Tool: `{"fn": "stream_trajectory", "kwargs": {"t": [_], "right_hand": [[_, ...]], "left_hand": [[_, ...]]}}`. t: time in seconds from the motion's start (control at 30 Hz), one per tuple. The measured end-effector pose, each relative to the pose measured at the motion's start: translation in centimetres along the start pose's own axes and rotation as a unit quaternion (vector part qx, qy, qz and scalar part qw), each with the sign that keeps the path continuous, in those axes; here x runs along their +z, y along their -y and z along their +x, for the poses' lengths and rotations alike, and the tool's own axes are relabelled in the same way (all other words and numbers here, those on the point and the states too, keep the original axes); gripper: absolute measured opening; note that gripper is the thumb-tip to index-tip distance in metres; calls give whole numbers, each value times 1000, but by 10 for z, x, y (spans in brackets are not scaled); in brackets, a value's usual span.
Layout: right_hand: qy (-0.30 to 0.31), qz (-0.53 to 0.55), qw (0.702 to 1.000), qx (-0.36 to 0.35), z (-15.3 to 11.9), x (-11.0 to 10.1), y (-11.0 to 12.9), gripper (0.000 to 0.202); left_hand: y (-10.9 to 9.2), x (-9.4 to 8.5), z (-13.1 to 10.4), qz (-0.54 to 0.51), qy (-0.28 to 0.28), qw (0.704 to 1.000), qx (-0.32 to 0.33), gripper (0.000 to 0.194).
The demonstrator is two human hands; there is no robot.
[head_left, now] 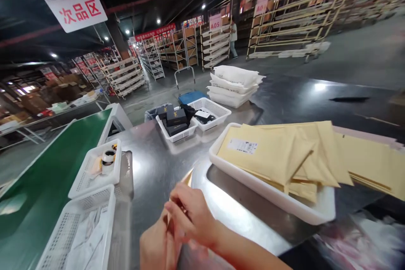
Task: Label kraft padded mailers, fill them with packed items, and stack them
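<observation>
Both my hands meet low in the middle of the head view, over the metal table. A yellow-brown envelope (189, 178), seen nearly edge-on, is pinched between them. My right hand (193, 213) has its fingers closed at the envelope's upper part. Just below and to the left, my left hand (158, 244) is wrapped round its side. Most of the envelope is hidden by my fingers. To the right, a white basket (268, 190) holds a pile of yellow padded envelopes (265, 147), the top one with a white label. More envelopes (373, 162) lie beyond it.
Black boxes (176, 117) fill a white basket (181, 136) beside another basket (221, 119). Stacked white baskets (234, 86) stand behind. At left are a basket with tape rolls (108, 158), a basket of packets (88, 236) and a green conveyor (53, 177). A person (233, 38) stands far back.
</observation>
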State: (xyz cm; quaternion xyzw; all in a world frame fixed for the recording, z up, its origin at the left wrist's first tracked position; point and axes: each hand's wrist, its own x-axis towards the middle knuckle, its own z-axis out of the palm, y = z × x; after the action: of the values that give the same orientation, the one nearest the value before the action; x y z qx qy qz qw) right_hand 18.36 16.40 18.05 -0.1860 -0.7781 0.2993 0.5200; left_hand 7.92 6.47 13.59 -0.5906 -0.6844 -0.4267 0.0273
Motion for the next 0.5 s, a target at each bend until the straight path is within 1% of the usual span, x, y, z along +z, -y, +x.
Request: {"fn": "stream_trajectory", "kwargs": {"t": [0.03,0.07,0.1,0.13,0.17,0.2,0.23,0.27,0.3,0.33,0.37,0.4,0.43,0.5], "right_hand": [[25,11,1000,-1,1,-8,-12,33],[30,15,999,12,1,-21,-28,34],[12,13,999,39,-1,-39,-46,36],[-40,-9,994,96,-4,-62,-65,36],[-133,-38,977,163,-8,-87,-84,36],[-235,-66,946,213,-12,-114,-100,36],[-296,-86,923,232,-17,-140,-112,35],[-345,-105,903,235,-22,-164,-119,34],[-392,-121,882,232,-26,-183,-123,32],[-425,-135,868,218,-30,-196,-122,30],[-435,-141,864,209,-32,-202,-119,27],[-430,-140,868,205,-34,-201,-114,24],[-414,-136,876,208,-34,-194,-108,23],[-345,-104,902,239,-30,-168,-98,26]], "left_hand": [[4,-8,1,-15,0,999,-37,40],[9,-18,4,-23,-3,997,-74,40],[15,-30,7,-22,-9,994,-107,38],[22,-43,11,-21,-18,990,-137,36],[30,-56,13,-24,-31,985,-170,34],[38,-68,15,-44,-42,975,-216,34],[45,-79,16,-73,-56,960,-265,33],[50,-88,16,-108,-69,943,-308,34],[53,-94,15,-135,-80,928,-337,35],[54,-99,15,-148,-88,921,-349,36],[52,-101,15,-149,-85,922,-346,37],[48,-103,16,-141,-79,928,-335,38],[42,-104,18,-127,-75,934,-325,39],[28,-105,24,-111,-72,941,-313,39]]}}
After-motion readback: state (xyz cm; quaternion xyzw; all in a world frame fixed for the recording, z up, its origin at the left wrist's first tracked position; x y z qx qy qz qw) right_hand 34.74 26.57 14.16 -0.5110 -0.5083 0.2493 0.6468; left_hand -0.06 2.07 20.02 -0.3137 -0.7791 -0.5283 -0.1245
